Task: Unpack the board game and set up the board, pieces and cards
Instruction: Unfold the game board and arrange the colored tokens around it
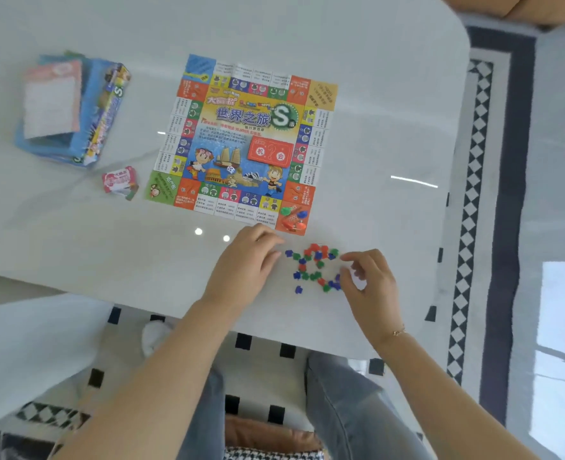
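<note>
dozens of small plastic houses (314, 267) in red, green and blue lie scattered in a loose cluster on the white tabletop (374, 94), just below the near right corner of the board (241, 141). the board is unfolded flat in the middle of the tabletop, its coloured squares running round a picture centre with a red card panel printed on it. on its near right corner square stand a few player tokens (293, 216), green, blue and red, close together.

the left hand (246, 263) rests palm down on the tabletop just left of the houses, fingers loosely bent and reaching toward the cluster, holding nothing that shows. the right hand (370, 280) sits at the right edge of the cluster with fingers and thumb curled in toward each other; whether it pinches a house cannot be told. a thin bracelet (398, 332) circles that wrist.

a small stack of cards (120, 182) with a pink top lies just off the board's near left corner. farther left, well apart from the board, the blue game box (101, 111) lies open with a pink and white pad (53, 101) in it.

below the tabletop edge show jeans (340, 393) and a black and white patterned rug (473, 161).
</note>
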The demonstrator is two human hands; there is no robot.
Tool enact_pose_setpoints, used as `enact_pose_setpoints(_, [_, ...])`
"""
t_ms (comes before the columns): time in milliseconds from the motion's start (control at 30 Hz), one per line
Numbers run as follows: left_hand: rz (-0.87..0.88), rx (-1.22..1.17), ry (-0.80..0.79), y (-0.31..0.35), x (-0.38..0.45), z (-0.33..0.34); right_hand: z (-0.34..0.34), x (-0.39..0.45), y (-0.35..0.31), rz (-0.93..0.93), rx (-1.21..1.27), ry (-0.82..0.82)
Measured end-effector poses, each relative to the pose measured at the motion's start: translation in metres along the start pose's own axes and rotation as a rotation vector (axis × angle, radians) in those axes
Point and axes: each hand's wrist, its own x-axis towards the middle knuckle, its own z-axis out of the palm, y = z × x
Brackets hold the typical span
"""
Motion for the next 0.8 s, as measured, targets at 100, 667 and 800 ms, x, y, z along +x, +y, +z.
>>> enact_pose_setpoints(100, [-0.092, -0.071, -0.041, 0.022, -0.001, 0.021, -0.013, 0.009, 0.011, 0.086, 0.058, -0.066])
enact_pose_setpoints(667, [-0.109, -0.135, -0.05, 0.02, 0.005, 0.035, 0.008, 0.023, 0.012, 0.043, -0.034, -0.025])
enact_pose_setpoints(800, [-0.095, -0.11, -0.056, 0.018, 0.003, 0.036, 0.007, 0.025, 0.012, 0.034, -0.062, -0.033])
